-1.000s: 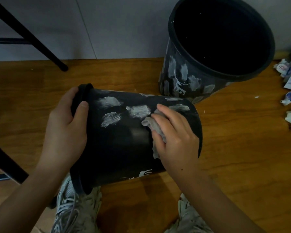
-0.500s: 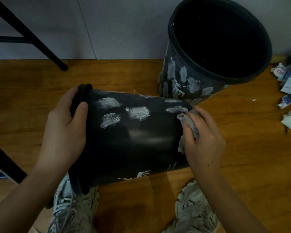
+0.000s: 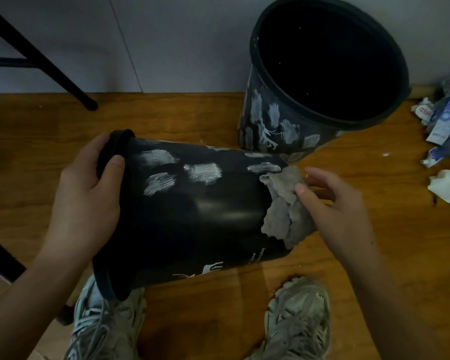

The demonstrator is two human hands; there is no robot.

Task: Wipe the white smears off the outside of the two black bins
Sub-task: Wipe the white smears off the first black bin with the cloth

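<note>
A black bin (image 3: 192, 219) lies on its side in front of me, its rim to the left. Several white smears (image 3: 203, 172) mark its upper side. My left hand (image 3: 86, 201) grips the rim, thumb on the outside wall. My right hand (image 3: 333, 203) is at the bin's base end and pinches a grey cloth (image 3: 283, 203) between thumb and fingers; the cloth hangs against the base edge. A second black bin (image 3: 283, 126) stands upright behind, against the wall, with several white smears on its outer wall.
The wooden floor (image 3: 374, 255) runs under everything. Crumpled paper and packaging (image 3: 447, 141) lie at the right edge. Black metal furniture legs (image 3: 50, 71) stand at the far left. My two grey shoes (image 3: 296, 318) are below the bin.
My right hand slid with the cloth from the middle of the bin's side to its base end and has loosened off the wall. The left hand kept its grip on the rim.
</note>
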